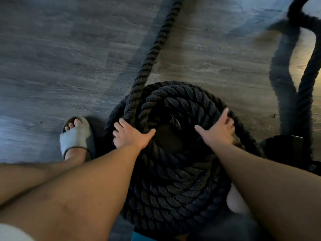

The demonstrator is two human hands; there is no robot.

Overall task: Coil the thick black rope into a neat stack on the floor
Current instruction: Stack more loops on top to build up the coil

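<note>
The thick black twisted rope (173, 180) is stacked in a round coil on the grey wood-plank floor (52, 66), directly below the camera. The left grip (132, 134) is closed round the top turn at the coil's left edge, with fingers curled over the outside and thumb laid inward. The right grip (218, 131) is spread wide and pressed on the right rim. A loose length (152, 54) is led away towards the top edge. A grey slide sandal (76, 136) is planted just beside the coil.
</note>
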